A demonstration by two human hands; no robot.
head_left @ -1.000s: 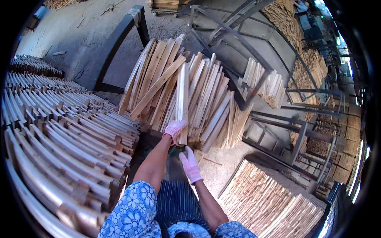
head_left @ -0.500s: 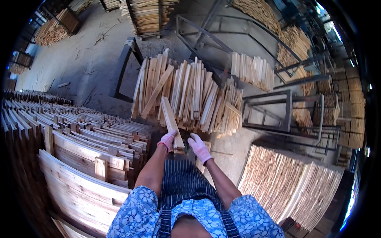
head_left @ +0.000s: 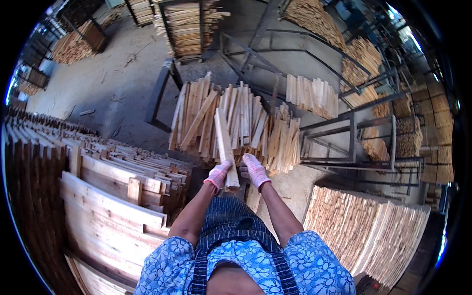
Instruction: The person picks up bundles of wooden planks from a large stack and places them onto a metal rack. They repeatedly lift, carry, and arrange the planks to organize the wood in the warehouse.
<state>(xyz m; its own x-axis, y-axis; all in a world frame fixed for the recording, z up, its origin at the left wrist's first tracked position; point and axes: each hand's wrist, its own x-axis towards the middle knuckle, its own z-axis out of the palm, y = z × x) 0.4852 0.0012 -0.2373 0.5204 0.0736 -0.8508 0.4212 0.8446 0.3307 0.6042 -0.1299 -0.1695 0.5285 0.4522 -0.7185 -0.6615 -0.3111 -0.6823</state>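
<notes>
My left hand, in a pinkish knit glove, is closed round the near part of a long pale wooden strip. The strip points away from me over a heap of loose wooden strips, its near end just above my dark striped apron. To the right of it, my right hand wears a matching glove and holds nothing. Its fingers are apart, reaching toward the strip with a small gap between. Whether a second strip lies beneath the held one I cannot tell.
Racked rows of boards stand close on my left. A tight stack of strips sits at the lower right. Dark metal frames rise to the right of the heap, and another frame stands at its left.
My left hand and the strip have shifted right and stand more upright in the picture. My right hand has risen slightly, fingers still apart. The whole view has turned a little.
</notes>
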